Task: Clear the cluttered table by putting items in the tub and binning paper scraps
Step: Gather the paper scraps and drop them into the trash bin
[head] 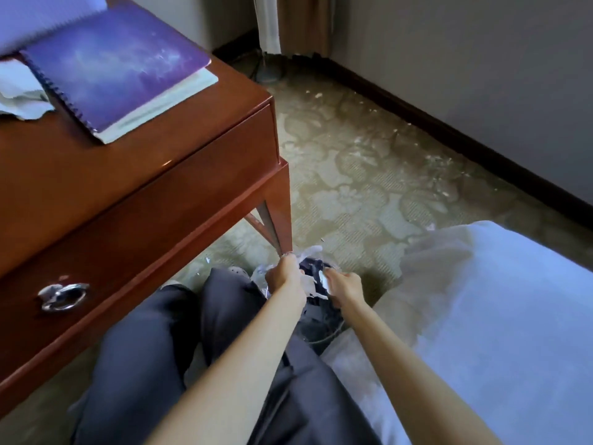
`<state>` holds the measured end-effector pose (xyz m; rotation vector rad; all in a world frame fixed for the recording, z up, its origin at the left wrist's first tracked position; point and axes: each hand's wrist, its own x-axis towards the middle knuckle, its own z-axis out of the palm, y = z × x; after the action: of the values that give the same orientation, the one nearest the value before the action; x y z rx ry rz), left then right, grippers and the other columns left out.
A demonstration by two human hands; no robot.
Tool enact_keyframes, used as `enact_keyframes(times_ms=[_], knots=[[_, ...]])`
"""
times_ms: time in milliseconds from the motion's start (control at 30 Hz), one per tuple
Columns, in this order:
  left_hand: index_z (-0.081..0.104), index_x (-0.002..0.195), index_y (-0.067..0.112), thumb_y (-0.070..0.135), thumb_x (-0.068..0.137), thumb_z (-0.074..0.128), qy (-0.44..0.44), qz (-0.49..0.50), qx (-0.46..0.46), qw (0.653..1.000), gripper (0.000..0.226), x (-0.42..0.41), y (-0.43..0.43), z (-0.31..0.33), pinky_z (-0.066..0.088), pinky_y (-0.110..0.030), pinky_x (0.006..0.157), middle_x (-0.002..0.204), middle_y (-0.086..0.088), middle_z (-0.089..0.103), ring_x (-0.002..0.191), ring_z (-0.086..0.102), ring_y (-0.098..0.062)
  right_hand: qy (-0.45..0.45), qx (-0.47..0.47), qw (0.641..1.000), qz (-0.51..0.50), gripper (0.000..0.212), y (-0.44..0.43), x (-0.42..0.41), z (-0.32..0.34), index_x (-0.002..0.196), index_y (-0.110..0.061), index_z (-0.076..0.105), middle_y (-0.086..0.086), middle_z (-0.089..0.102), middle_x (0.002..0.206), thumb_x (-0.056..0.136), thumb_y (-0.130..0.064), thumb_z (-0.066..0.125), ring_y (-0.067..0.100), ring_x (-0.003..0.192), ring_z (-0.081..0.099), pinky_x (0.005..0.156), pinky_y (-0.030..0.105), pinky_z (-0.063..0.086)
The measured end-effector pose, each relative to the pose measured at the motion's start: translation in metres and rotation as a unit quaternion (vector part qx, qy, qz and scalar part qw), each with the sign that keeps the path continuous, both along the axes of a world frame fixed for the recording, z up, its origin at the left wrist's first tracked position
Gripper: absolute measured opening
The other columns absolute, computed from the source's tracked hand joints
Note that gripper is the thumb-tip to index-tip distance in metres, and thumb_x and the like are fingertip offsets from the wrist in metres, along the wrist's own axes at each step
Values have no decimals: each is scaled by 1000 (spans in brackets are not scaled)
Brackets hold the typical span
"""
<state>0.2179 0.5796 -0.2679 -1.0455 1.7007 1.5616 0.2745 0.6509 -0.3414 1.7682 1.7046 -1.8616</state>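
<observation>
Nearest the camera, two bare forearms reach down past dark trouser legs (154, 358) toward the floor, where a bin with a clear plastic liner (316, 303) sits between the person's knees and the white bedding (500, 316) on the right. The step in hand looks like the binning of paper: the left hand (287, 276) is closed on the liner's rim, holding the mouth of the bag open, while the right hand (343, 289) is curled shut around white paper scraps (322, 282) just over the opening. The next move seems to call for loosening the right fingers so the scraps fall inside the liner and not onto the carpet (353, 175), with the left grip keeping the bag spread. Further off, the wooden table (138, 187) with its ring-pull drawer carries more to clear: a purple spiral notebook (115, 65) lying on a pale pad, with crumpled paper (21, 94) beside it at the left edge. No tub is in view, and small white flecks dot the carpet by the far wall
</observation>
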Motion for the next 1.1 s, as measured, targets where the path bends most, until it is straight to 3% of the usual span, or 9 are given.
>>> enact_keyframes(times_ms=[267, 333, 400, 433, 533, 667, 800, 933, 1100], knots=[[56, 107, -1, 11, 92, 46, -79, -17, -91, 993, 21, -19, 10, -90, 45, -36, 75, 118, -16, 61, 104, 59, -34, -126, -59, 990, 18, 23, 5, -17, -81, 91, -6, 56, 10, 58, 78, 85, -28, 60, 27, 73, 56, 61, 30, 41], [58, 95, -2, 9, 91, 45, -80, -37, -86, 992, 18, -24, 8, -103, 47, -31, 64, 114, -20, 67, 79, 63, -29, -141, -83, 986, 30, 21, 4, -20, -92, 92, -5, 55, 10, 55, 72, 85, -24, 58, 26, 62, 52, 51, 27, 37], [48, 69, 5, 6, 92, 42, -108, -47, -76, 990, 24, -29, 5, -118, 37, -22, 44, 82, -17, 74, 45, 47, -19, -158, -91, 983, 34, 17, 5, -22, -101, 88, -4, 54, 10, 50, 63, 87, -20, 56, 22, 49, 45, 44, 23, 32], [48, 71, 5, 8, 93, 42, -125, -64, -72, 987, 23, -32, 4, -122, 39, -24, 47, 73, -15, 74, 48, 48, -20, -166, -92, 981, 30, 15, 6, -22, -104, 86, -3, 53, 10, 48, 59, 88, -18, 54, 21, 45, 42, 42, 22, 30], [53, 115, 1, 17, 94, 41, -168, -108, -65, 978, 29, -37, 3, -129, 48, -37, 75, 109, -12, 60, 92, 59, -30, -184, -98, 978, 24, 17, 7, -24, -115, 82, -4, 53, 10, 50, 58, 91, -17, 46, 19, 43, 41, 37, 19, 30], [47, 131, 4, 27, 97, 35, -191, -163, -52, 967, 43, -42, 1, -127, 40, -38, 65, 105, -13, 54, 85, 50, -27, -200, -120, 972, 26, 24, 6, -25, -122, 81, -3, 53, 13, 55, 62, 95, -16, 38, 21, 46, 46, 41, 18, 35], [33, 144, 9, 36, 100, 26, -212, -154, -15, 965, 51, -46, -3, -115, 28, -49, 109, 148, -15, 34, 135, 34, -33, -203, -123, 971, 22, 20, 6, -23, -119, 75, -5, 51, 14, 54, 64, 92, -12, 45, 22, 50, 49, 43, 22, 37], [37, 141, 6, 37, 101, 25, -181, -154, 23, 971, 52, -51, -10, -92, 28, -48, 110, 130, -20, 48, 118, 47, -33, -188, -110, 975, 42, 14, 6, -19, -101, 81, -3, 54, 13, 55, 63, 89, -11, 46, 23, 51, 52, 43, 23, 40], [39, 139, 2, 34, 101, 28, -127, -167, 76, 975, 51, -48, -22, -51, 33, -47, 108, 147, -22, 35, 136, 36, -34, -124, -72, 988, 61, 13, 0, -13, -59, 88, -1, 56, 13, 58, 67, 86, -6, 45, 22, 53, 53, 49, 24, 44]])
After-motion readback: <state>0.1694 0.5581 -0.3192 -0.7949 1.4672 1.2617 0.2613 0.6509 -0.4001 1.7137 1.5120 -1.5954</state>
